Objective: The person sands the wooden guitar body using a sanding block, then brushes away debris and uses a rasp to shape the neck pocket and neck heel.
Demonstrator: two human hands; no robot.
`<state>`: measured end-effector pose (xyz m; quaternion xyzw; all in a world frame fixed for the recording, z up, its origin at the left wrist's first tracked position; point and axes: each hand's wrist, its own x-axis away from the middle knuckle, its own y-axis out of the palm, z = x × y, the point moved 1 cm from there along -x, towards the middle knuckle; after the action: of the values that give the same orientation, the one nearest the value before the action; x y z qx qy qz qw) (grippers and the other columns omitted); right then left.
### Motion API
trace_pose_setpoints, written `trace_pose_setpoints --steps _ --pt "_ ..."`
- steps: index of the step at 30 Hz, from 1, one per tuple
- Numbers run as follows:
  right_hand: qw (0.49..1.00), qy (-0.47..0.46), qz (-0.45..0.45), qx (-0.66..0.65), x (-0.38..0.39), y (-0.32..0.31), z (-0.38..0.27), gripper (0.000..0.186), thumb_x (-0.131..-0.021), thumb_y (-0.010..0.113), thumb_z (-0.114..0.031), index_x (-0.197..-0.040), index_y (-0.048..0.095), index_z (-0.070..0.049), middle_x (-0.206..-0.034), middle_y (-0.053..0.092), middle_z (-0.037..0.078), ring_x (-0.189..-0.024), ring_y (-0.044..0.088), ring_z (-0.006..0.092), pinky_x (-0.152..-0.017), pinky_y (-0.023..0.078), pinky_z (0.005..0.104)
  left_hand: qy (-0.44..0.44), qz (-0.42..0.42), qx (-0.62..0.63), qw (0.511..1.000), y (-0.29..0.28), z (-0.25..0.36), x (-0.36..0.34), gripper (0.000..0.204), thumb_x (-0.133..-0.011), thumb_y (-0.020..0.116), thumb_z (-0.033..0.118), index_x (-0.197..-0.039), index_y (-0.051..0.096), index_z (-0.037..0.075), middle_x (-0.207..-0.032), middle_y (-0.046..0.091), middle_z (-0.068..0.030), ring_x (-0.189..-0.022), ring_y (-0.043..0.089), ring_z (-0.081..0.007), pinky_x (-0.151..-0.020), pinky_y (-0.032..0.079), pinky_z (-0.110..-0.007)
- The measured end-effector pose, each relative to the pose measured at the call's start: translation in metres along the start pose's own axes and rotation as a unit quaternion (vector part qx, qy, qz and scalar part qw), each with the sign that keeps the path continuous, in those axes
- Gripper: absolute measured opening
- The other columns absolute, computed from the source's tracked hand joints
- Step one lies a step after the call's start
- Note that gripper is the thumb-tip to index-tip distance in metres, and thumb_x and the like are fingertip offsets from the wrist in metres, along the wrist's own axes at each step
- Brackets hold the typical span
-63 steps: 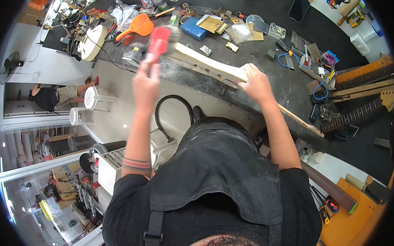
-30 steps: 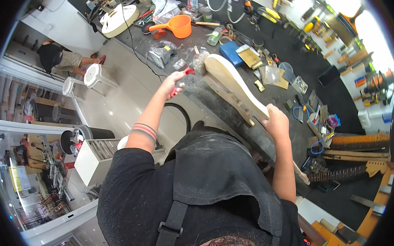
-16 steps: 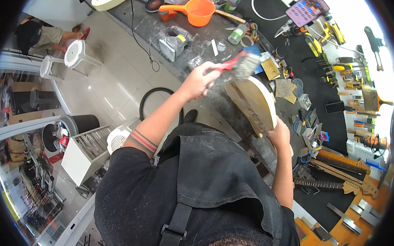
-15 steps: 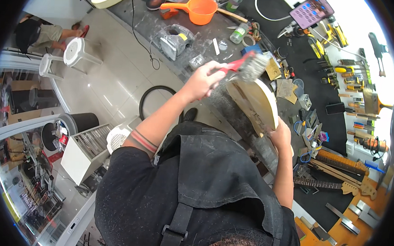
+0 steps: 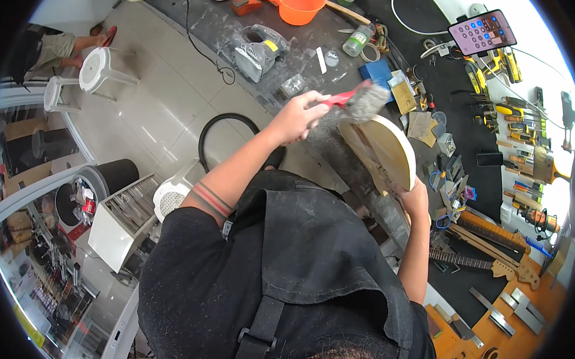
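Note:
My left hand [image 5: 298,118] is closed round the red handle of a brush [image 5: 368,104] with thick grey bristles. The bristles, smeared by motion, are just above the upper end of a curved, pale wooden piece that looks like a guitar body [image 5: 394,151]. Standing on edge, the piece turns its broad pale rim up toward the right. My right hand [image 5: 416,199] grips its lower end, with some fingers hidden behind the wood. Fine dust lies on the dark bench beside it.
On the bench stand an orange dipper [image 5: 301,5], a grey power tool [image 5: 260,52] and a bottle [image 5: 357,41]. Guitar necks [image 5: 467,259] lie at right, below wall-hung tools [image 5: 521,119]. A black hose [image 5: 206,134] loops over the floor; another person [image 5: 56,51] sits far left.
The whole view has shifted a little. The guitar body has tipped so more of its pale rim shows, and the brush has dipped slightly at its upper end. Both hands keep their hold.

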<state>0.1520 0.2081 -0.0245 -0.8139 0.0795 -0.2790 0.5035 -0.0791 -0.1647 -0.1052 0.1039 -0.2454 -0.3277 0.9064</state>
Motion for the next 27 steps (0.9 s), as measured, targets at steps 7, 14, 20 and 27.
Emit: trace_pose_setpoints --steps 7,14,20,27 --pt "1.000 0.015 0.005 -0.009 -0.002 -0.006 -0.010 0.051 -0.085 0.090 -0.030 -0.132 0.080 -0.013 -0.118 0.084 0.019 -0.110 0.079 0.0414 -0.096 0.060 0.0469 0.091 0.087 -0.244 0.962 -0.030 -0.079 -0.024 0.048 -0.113 0.068 0.031 -0.152 0.063 0.004 -0.088 0.072 -0.0062 -0.072 0.068 -0.0152 -0.067 0.055 -0.033" --pt "0.994 0.060 0.040 0.081 -0.003 -0.011 -0.003 0.050 -0.083 0.093 -0.039 -0.120 0.074 -0.011 -0.114 0.082 0.019 -0.110 0.075 0.0450 -0.093 0.059 0.0520 0.232 0.152 -0.266 0.923 0.006 -0.023 -0.009 0.048 -0.107 0.075 0.019 -0.150 0.063 0.002 -0.126 0.078 -0.0176 -0.109 0.075 -0.0235 -0.100 0.058 -0.038" --pt "0.997 -0.009 0.081 0.012 -0.012 -0.019 -0.010 0.044 -0.082 0.090 -0.023 -0.120 0.072 -0.009 -0.115 0.081 0.020 -0.113 0.074 0.0455 -0.095 0.058 0.0516 0.395 -0.045 -0.302 0.866 0.093 -0.018 -0.010 0.056 -0.096 0.085 0.016 -0.145 0.056 0.010 -0.111 0.078 -0.0186 -0.090 0.077 -0.0400 -0.079 0.062 -0.046" --pt "0.998 -0.036 0.036 -0.037 -0.027 -0.023 0.016 0.062 -0.081 0.086 -0.013 -0.142 0.074 -0.012 -0.127 0.081 0.020 -0.118 0.075 0.0423 -0.101 0.058 0.0466 0.429 -0.054 -0.504 0.747 0.031 -0.062 -0.028 0.048 -0.088 0.083 0.015 -0.134 0.069 0.010 -0.107 0.077 -0.0129 -0.096 0.077 -0.0365 -0.080 0.063 -0.048"
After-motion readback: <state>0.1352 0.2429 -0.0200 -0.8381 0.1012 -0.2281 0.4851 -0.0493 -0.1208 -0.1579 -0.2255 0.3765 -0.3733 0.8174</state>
